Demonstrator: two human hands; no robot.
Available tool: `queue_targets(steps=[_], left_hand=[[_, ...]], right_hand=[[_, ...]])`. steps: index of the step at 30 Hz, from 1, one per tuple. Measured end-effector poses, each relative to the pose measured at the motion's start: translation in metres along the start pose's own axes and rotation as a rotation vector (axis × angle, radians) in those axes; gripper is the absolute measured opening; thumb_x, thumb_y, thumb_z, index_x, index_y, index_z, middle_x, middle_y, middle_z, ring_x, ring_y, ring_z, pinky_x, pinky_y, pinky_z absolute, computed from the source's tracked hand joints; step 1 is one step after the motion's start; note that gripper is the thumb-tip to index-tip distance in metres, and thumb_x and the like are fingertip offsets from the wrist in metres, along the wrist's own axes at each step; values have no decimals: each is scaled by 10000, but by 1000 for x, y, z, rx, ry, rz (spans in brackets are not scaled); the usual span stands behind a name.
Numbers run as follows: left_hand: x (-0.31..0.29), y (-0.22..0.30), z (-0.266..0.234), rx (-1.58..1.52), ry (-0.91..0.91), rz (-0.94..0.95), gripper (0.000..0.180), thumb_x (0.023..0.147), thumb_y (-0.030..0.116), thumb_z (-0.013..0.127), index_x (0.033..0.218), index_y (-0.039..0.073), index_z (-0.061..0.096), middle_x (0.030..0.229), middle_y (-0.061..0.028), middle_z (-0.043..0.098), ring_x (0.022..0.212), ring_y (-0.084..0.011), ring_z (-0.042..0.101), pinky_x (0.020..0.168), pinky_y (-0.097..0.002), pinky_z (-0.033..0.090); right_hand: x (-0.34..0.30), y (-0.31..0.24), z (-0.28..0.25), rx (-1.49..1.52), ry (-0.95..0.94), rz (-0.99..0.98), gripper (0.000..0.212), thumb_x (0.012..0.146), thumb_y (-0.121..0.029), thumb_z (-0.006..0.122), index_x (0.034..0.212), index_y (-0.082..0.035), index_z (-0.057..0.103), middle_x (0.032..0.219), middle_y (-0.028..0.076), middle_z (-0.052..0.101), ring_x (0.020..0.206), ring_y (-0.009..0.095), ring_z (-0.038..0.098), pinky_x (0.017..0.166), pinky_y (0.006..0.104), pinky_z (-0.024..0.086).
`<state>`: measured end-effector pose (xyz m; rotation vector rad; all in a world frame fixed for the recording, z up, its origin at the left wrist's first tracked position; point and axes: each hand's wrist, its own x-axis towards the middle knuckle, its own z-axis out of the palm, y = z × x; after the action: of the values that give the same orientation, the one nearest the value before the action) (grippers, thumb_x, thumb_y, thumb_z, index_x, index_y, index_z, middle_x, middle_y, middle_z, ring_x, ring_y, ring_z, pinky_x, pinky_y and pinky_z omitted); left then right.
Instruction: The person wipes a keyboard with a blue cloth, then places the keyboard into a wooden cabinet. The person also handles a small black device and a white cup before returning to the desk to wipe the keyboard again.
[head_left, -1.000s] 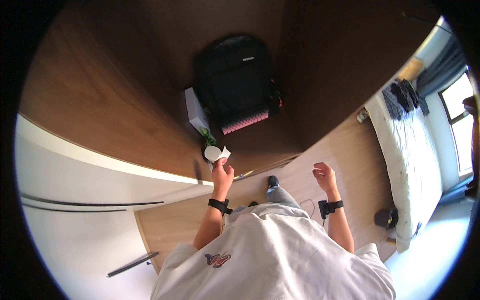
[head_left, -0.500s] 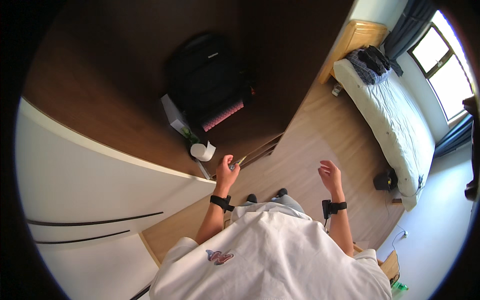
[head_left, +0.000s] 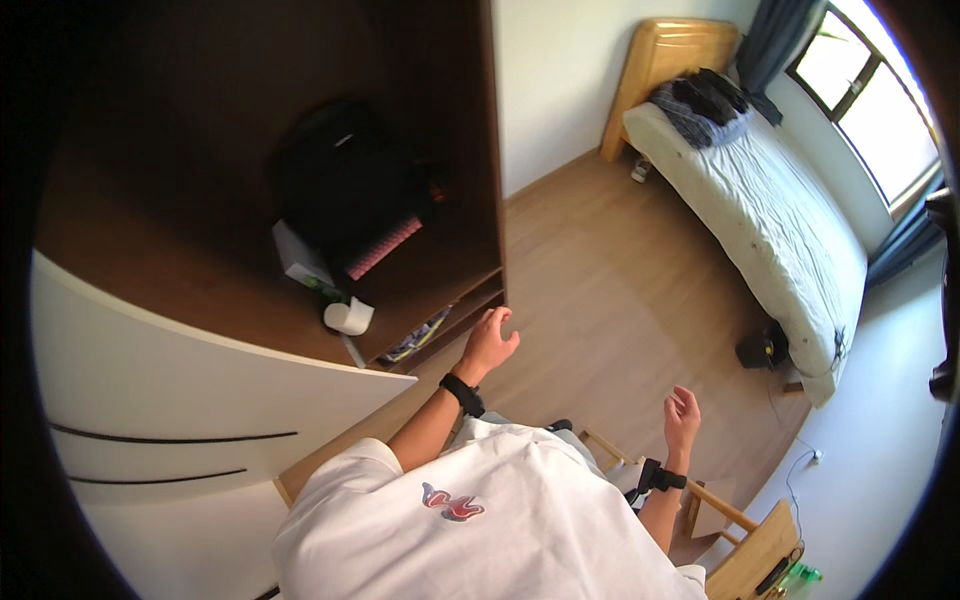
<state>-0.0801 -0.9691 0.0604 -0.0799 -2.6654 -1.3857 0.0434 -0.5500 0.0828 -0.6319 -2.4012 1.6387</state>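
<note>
My left hand [head_left: 489, 342] hovers by the front corner of a dark brown wardrobe [head_left: 180, 270], its thumb apart from its loosely bent fingers and nothing in it. Nearest to it is a low pull-out compartment [head_left: 432, 352] with blue, white and yellow cloth-like things inside. On the wardrobe's shelf are a white paper roll [head_left: 349, 317], a white box [head_left: 300, 256], a pink keyboard-like thing [head_left: 384, 248] and a black backpack [head_left: 345, 185]. Away to the right, above the floor, hangs my right hand [head_left: 682, 420], empty, with fingers slightly curled and apart.
A bed [head_left: 760, 220] with a dark clothes pile [head_left: 705, 105] runs along the right beneath a window [head_left: 865, 95]. A black bin-like object [head_left: 762, 347] stands beside it. A wooden chair [head_left: 755, 550] is at the lower right. The white wardrobe door [head_left: 180, 380] extends left.
My view has turned and shifted right, so the wardrobe sits farther left. My left hand has moved right past the compartment's corner. My right hand is lower, and the chair has come into view.
</note>
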Motion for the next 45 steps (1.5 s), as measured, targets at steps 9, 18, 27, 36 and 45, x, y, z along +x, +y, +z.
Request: queue_targets(steps=[9, 18, 27, 36, 45], left_hand=[[35, 139, 141, -74, -229, 186, 402, 786, 117, 712, 1154, 13, 587, 1088, -193, 648, 1030, -357, 644, 899, -414, 536], [105, 162, 230, -2, -468, 328, 378, 784, 120, 731, 1131, 16, 624, 1067, -156, 680, 1001, -281, 677, 858, -372, 554], [209, 212, 351, -152, -728, 432, 375, 770, 111, 725, 1113, 4, 615, 1035, -165, 664, 965, -300, 654, 870, -390, 539], [324, 247, 407, -192, -796, 514, 353, 774, 106, 716, 1099, 2, 626, 1028, -162, 659, 951, -300, 648, 850, -392, 537], [348, 301, 480, -170, -904, 601, 335, 803, 138, 712, 1105, 10, 641, 1060, -136, 665, 960, -263, 656, 805, -349, 540]], right_hand=[[0, 66, -134, -18, 253, 63, 313, 904, -83, 672, 1207, -13, 642, 1118, 77, 697, 982, 156, 686, 835, 278, 549], [-31, 76, -144, 53, 575, 278, 315, 891, -108, 671, 1188, -4, 657, 1113, 135, 717, 966, 204, 709, 856, 325, 563], [-25, 69, -137, -15, 899, 480, 313, 877, -114, 674, 1169, -3, 660, 1103, 112, 715, 925, 182, 698, 829, 312, 557], [51, 18, -116, -51, 959, 566, 306, 864, -75, 677, 1161, -4, 663, 1088, 111, 714, 896, 164, 688, 778, 291, 567], [72, 22, -155, -151, 1131, 606, 309, 873, -67, 655, 1173, 4, 658, 1063, 127, 714, 894, 175, 697, 755, 295, 573]])
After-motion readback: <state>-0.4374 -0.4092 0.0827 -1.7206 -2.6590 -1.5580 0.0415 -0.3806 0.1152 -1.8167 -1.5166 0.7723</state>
